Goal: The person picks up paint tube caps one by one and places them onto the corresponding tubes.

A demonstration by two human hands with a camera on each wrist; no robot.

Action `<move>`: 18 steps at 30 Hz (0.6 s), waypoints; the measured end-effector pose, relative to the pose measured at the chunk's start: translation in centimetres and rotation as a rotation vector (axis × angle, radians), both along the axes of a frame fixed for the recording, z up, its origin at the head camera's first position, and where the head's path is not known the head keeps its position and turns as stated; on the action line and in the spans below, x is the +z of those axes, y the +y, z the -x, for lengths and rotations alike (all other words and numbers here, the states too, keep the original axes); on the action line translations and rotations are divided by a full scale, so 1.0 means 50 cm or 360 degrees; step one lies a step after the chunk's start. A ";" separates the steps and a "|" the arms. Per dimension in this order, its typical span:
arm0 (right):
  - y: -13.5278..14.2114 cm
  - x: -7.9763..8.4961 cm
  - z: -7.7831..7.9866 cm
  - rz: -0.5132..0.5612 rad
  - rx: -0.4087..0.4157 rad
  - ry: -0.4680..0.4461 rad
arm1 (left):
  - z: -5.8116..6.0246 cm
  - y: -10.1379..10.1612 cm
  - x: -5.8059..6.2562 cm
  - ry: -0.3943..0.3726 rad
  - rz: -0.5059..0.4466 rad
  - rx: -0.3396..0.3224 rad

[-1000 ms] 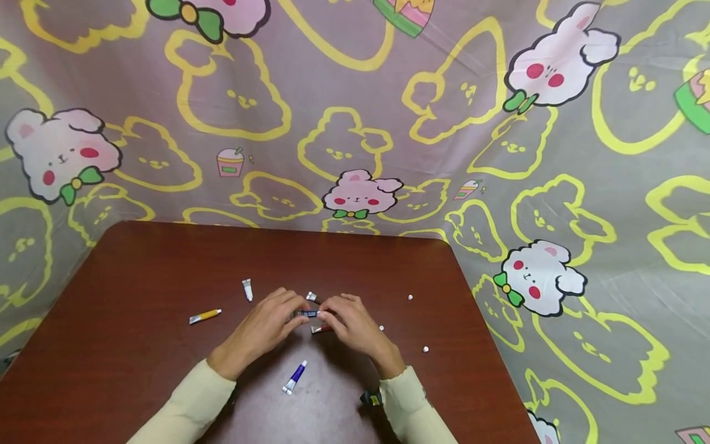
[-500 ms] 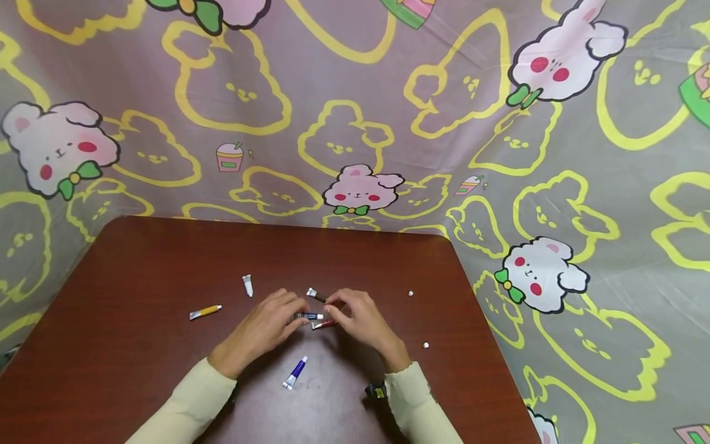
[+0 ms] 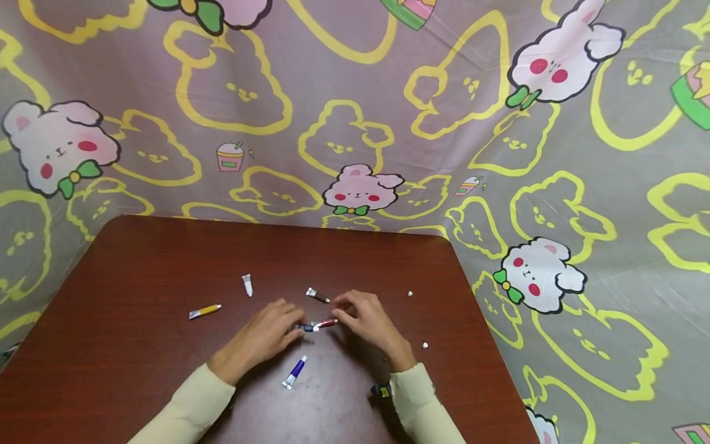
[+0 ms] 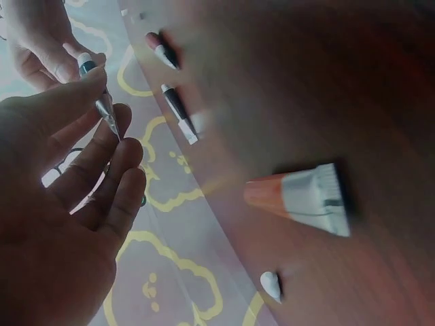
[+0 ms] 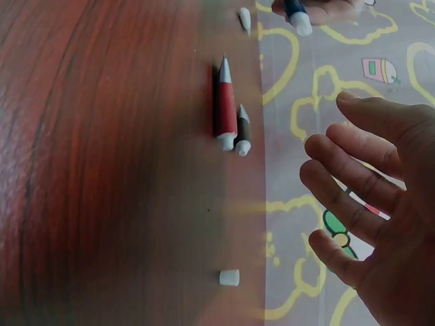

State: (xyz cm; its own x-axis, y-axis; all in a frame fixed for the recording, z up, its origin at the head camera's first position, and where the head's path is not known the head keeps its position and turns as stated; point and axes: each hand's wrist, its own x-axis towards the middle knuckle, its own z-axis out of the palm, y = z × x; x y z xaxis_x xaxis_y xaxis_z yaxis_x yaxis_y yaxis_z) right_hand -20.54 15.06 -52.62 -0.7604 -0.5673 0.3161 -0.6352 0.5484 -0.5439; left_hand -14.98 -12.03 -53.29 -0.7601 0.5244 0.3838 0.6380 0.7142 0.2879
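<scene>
My left hand (image 3: 266, 333) pinches a small dark blue paint tube (image 3: 308, 328) between thumb and fingers. The tube's white cap end (image 5: 300, 24) points toward the right hand. Apart from it, my right hand (image 3: 368, 320) hovers with relaxed fingers; its palm holds nothing in the right wrist view. Below and between the hands lies a red paint tube (image 3: 328, 322). A dark brown paint tube (image 3: 318, 296) rests a little farther back. Nearer to me lies a violet paint tube (image 3: 295, 372) with its white tip pointing away.
At the left of the brown table (image 3: 150, 265) lie a yellow paint tube (image 3: 204, 311) and a white paint tube (image 3: 247, 285). Loose white caps (image 3: 410, 293) sit on the right side. A patterned cloth (image 3: 355, 80) hangs behind and along the sides.
My right fingers have let go of the dark blue tube's capped end and moved right. The left hand has shifted slightly toward me with the tube, uncovering the red and brown tubes.
</scene>
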 end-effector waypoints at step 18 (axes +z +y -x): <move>0.030 -0.003 -0.004 -0.0137 -0.0125 -0.0072 | -0.013 -0.010 -0.032 -0.0002 0.0057 -0.0003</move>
